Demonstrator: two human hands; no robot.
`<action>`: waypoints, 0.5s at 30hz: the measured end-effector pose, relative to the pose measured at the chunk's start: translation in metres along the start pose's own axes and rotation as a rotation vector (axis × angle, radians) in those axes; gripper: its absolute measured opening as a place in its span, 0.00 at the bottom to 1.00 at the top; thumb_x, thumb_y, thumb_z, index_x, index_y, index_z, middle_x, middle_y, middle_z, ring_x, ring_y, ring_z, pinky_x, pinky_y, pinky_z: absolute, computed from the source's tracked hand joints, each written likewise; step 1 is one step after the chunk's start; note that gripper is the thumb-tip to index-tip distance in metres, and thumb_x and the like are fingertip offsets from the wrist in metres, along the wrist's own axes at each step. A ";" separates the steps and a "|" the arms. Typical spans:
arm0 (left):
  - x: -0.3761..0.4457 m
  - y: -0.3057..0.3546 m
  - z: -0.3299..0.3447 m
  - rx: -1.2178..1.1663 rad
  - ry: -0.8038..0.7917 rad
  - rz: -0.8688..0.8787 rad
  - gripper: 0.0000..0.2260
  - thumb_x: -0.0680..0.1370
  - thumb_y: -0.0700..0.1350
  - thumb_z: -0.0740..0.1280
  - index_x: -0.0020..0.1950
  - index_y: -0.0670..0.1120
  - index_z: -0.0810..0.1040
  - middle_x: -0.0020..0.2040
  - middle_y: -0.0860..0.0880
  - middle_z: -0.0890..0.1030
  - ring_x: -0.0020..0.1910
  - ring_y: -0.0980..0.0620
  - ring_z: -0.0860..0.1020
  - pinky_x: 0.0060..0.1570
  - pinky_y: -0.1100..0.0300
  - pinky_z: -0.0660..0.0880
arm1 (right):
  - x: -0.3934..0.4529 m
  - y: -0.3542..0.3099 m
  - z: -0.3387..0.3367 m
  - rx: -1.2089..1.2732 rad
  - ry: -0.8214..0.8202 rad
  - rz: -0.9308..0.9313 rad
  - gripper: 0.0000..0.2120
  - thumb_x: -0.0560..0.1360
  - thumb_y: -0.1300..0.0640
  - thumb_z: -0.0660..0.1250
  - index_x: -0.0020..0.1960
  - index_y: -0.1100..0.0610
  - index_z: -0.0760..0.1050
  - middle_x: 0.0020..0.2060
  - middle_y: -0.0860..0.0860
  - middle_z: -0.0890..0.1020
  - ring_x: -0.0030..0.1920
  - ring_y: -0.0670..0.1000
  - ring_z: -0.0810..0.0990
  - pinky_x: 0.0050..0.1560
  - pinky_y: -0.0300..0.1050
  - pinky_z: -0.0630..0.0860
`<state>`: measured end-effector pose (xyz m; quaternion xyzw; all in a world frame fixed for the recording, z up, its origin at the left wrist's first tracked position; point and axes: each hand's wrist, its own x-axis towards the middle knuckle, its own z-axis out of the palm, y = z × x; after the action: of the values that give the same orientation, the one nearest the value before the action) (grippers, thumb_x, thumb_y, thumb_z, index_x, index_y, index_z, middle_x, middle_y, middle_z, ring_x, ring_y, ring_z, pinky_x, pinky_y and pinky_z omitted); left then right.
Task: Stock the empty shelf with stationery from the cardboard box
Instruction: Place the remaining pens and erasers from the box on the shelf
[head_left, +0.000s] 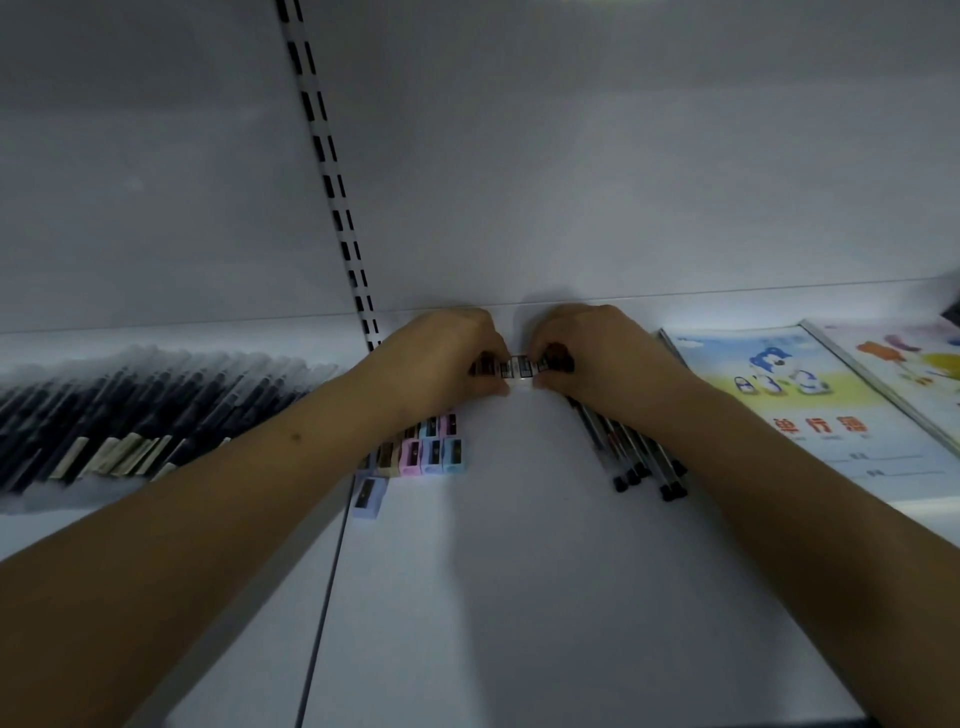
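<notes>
Nearest on the shelf (519, 519), pastel sharpeners (431, 454) are lying left of the held row of small items (521, 365), pens (631, 452) right. At the back, the left hand (441, 358) and right hand (597, 353) are pinching its ends; squeezing unevenly could buckle and scatter it.

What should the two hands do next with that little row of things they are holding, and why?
Probably set it down on the white shelf, in the bare strip between the pastel pencil sharpeners and the dark-capped pens. The left hand and right hand both pinch the row of small black-and-white items near the back wall, right above that strip.
</notes>
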<state>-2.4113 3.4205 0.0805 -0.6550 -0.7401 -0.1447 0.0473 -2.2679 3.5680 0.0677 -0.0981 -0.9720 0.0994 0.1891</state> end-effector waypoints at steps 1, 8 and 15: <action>-0.001 -0.001 -0.002 -0.006 -0.003 0.000 0.15 0.74 0.51 0.74 0.60 0.48 0.83 0.53 0.48 0.81 0.50 0.51 0.78 0.52 0.53 0.76 | -0.001 0.000 -0.002 0.004 -0.013 0.006 0.09 0.72 0.55 0.74 0.51 0.55 0.82 0.50 0.51 0.82 0.50 0.50 0.79 0.54 0.48 0.76; -0.014 -0.008 -0.017 -0.035 0.056 -0.049 0.13 0.78 0.46 0.70 0.61 0.48 0.82 0.55 0.51 0.82 0.51 0.56 0.78 0.56 0.57 0.76 | -0.006 0.003 -0.007 -0.015 -0.027 0.039 0.11 0.72 0.51 0.72 0.54 0.51 0.81 0.50 0.48 0.82 0.51 0.49 0.79 0.53 0.51 0.78; -0.068 -0.018 -0.033 -0.210 0.269 -0.314 0.07 0.79 0.46 0.68 0.55 0.50 0.84 0.50 0.55 0.82 0.47 0.61 0.79 0.52 0.70 0.74 | -0.005 -0.003 -0.004 -0.010 -0.014 0.066 0.08 0.74 0.52 0.70 0.51 0.53 0.81 0.50 0.49 0.81 0.50 0.50 0.78 0.53 0.52 0.78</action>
<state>-2.4231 3.3443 0.0916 -0.5079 -0.8008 -0.3127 0.0538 -2.2626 3.5651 0.0703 -0.1304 -0.9700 0.1012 0.1786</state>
